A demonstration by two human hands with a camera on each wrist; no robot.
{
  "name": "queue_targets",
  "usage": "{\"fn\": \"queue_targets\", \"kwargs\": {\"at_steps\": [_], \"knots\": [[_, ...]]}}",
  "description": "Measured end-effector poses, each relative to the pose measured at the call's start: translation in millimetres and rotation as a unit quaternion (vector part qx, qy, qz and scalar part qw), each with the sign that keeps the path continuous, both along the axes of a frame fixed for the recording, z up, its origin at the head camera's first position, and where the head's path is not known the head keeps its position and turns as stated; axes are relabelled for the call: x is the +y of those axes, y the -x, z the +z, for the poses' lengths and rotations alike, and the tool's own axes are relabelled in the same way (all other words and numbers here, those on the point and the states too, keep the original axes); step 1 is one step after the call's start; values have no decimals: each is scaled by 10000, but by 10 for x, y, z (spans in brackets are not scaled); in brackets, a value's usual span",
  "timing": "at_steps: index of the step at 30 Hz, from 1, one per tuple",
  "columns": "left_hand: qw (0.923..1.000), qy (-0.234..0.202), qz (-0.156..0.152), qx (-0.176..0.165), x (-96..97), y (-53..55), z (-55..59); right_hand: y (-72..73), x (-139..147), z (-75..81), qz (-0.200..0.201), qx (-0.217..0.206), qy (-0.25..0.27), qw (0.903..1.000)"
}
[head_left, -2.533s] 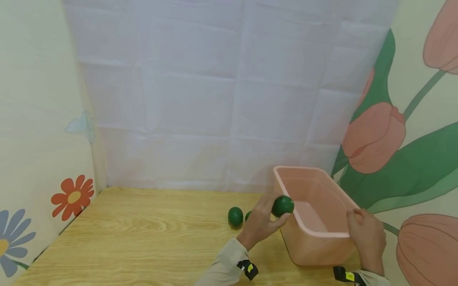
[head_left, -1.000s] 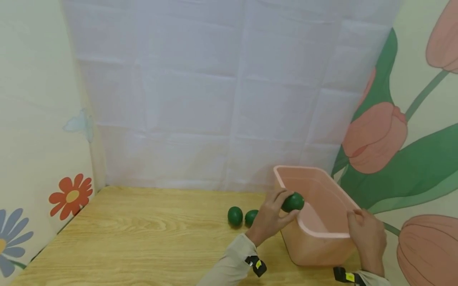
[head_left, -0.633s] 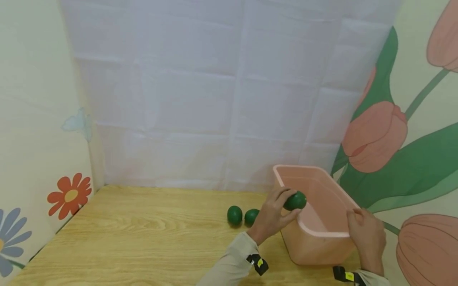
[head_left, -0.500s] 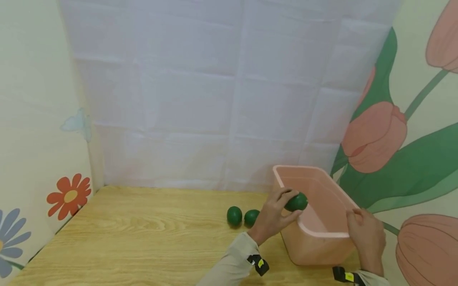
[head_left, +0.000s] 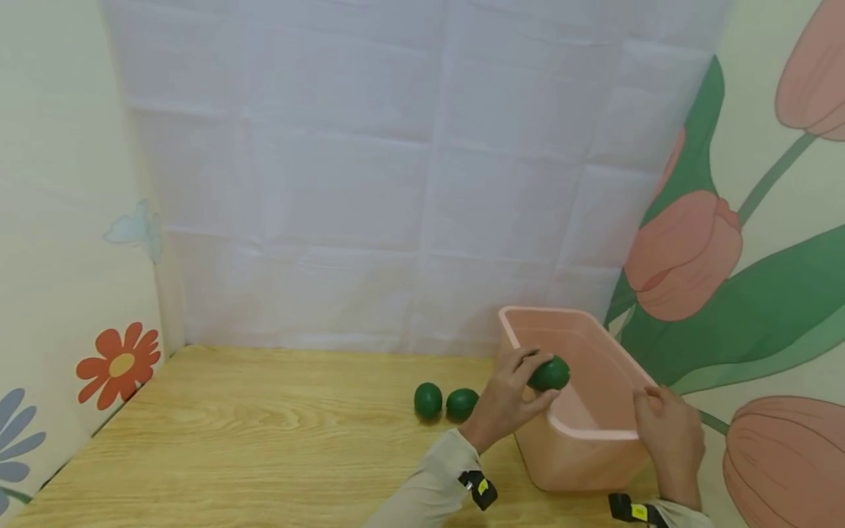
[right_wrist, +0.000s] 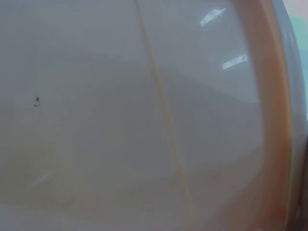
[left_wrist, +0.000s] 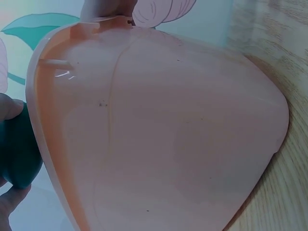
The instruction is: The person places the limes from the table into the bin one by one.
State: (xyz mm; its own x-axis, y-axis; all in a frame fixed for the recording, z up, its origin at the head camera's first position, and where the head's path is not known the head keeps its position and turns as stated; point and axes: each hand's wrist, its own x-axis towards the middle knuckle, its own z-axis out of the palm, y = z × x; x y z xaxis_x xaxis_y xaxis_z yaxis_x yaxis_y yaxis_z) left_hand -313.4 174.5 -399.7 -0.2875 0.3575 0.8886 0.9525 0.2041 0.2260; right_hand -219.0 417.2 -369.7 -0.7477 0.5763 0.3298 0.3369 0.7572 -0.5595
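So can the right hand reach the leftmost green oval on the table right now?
Probably not easily: the right hand grips the pink bin, which, along with the left hand, lies between it and that green oval.

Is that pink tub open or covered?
Open: no lid covers the pink tub; the head view looks right inside.

We see wood grain across the surface (head_left: 264, 440), smooth, shiny plastic on the tub (head_left: 587, 466) near the right edge, smooth skin on the green fruits (head_left: 428, 401), creased matt cloth (head_left: 343, 183) behind the back edge.
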Motion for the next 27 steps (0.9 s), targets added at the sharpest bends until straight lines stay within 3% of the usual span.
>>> {"fn": "queue_targets", "kwargs": {"at_steps": [16,27], "knots": [[9999,128,0,-27,100,43,15,3,-27,-9,13,151,-22,9999],[9987,497,-14,-55,170,15,40,-9,-16,-9,9,98,-97,9999]]}}
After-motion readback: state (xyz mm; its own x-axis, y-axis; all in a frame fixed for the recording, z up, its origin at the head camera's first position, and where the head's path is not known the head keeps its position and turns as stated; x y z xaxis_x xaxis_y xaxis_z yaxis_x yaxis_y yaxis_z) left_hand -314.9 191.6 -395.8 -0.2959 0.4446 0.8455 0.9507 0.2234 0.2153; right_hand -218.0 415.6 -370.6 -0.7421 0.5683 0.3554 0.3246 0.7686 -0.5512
